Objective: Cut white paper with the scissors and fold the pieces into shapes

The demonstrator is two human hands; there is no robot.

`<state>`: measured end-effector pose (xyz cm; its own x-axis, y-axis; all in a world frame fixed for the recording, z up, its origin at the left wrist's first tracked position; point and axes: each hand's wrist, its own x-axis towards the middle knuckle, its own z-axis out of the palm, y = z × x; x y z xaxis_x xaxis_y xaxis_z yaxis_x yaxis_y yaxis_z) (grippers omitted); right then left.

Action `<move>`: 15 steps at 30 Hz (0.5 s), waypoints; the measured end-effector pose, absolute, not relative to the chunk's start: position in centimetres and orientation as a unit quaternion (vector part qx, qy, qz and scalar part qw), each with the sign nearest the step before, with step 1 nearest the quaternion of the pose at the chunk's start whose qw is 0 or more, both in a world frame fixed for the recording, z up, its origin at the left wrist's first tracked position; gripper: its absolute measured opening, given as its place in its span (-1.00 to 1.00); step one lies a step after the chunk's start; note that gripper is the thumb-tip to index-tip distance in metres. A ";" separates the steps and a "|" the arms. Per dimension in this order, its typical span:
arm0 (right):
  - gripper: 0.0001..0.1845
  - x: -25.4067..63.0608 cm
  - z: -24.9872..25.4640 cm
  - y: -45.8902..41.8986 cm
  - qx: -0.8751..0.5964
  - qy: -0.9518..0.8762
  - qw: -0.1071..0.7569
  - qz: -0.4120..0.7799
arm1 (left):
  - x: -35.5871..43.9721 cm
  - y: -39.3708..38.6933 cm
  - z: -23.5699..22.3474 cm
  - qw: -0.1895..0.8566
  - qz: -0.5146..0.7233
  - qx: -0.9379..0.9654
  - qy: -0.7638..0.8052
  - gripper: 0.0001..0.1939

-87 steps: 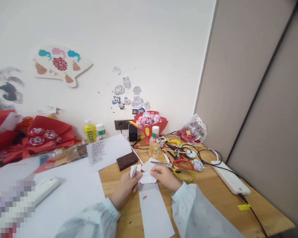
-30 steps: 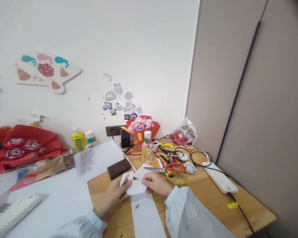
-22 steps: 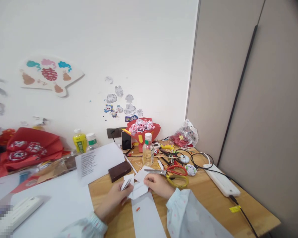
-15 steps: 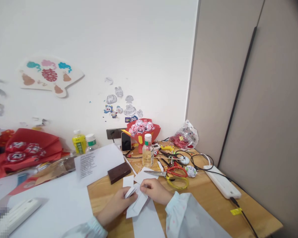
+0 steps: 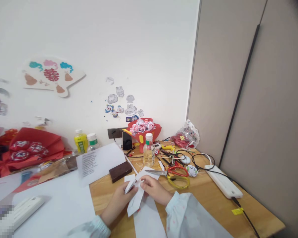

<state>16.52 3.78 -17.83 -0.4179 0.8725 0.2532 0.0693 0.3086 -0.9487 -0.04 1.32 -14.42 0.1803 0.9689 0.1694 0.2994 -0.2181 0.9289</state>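
The folded white paper (image 5: 136, 200) was held above the table (image 5: 201, 201), directly in front of the clear bottle (image 5: 149, 154) with the white cap, on the near side. The left hand (image 5: 119, 202) pinched it from the left, with a thin folded piece (image 5: 129, 186) also between thumb and fingers; the right hand (image 5: 155, 189) gripped its upper end, and the two hands nearly met. Beneath them, a long white strip (image 5: 149, 219) ran toward the near edge. Nearer than the bottle and to its right lay the scissors (image 5: 177, 171) with red handles, blades pointing left; a yellow-handled pair (image 5: 178, 182) lay just below. The dark brown block (image 5: 120, 172) sat left of the bottle and nearer, the red bouquet (image 5: 143, 131) stood behind it, and the white power bank (image 5: 223, 181) lay well to its right.
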 end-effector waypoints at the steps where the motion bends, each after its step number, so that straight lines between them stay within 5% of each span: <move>1: -0.60 16.5 -18.0 3.9 -0.339 -0.678 0.413 0.505 | -0.1 1.4 -14.5 0.394 0.442 0.638 0.492 -0.65; 8: -0.45 14.9 -18.4 3.1 -0.286 -0.618 0.381 0.625 | 0.0 1.1 -14.3 0.398 0.540 0.510 0.538 -0.68; 15: -0.85 15.6 -17.3 3.1 -0.340 -0.634 0.394 0.572 | 0.2 1.0 -14.4 0.463 0.559 0.481 0.493 -0.62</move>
